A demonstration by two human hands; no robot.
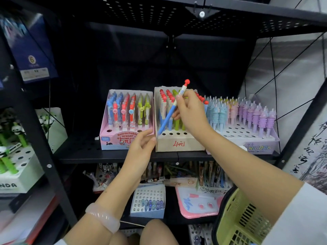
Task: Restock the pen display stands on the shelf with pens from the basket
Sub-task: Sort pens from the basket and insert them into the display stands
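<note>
Black metal shelving (pixel 177 156) with a perforated back fills the view, and three pen stands sit side by side on the middle shelf. On the right stands the wide lilac unicorn stand (pixel 256 147), on the left the pink eraser-pen stand (pixel 113 138), and between them the beige cardboard stand (pixel 178 144) marked with a red price. At the lower right, near the person's right arm, is the yellow-green basket (pixel 240 220); what lies inside it I cannot see well.

Both forearms reach up and forward to the middle stand. The right hand (pixel 191 112) is above its rows, wrist bent a little downward, thumb and fingers pinching the blue pen (pixel 169 114) near its upper half. The pen is tilted, its red ball top toward the back and its tip at the leftmost hole of the empty front row, just touching or just above it; the view does not settle which. The left hand (pixel 141 144) lies with relaxed, straight fingers against the front left corner of the beige stand and grasps nothing.

To do this step well, I think the pen should be brought more upright before it is pushed down, so that the tip does not catch the hole's edge. The left hand should hold the light box firm against the push.
</note>
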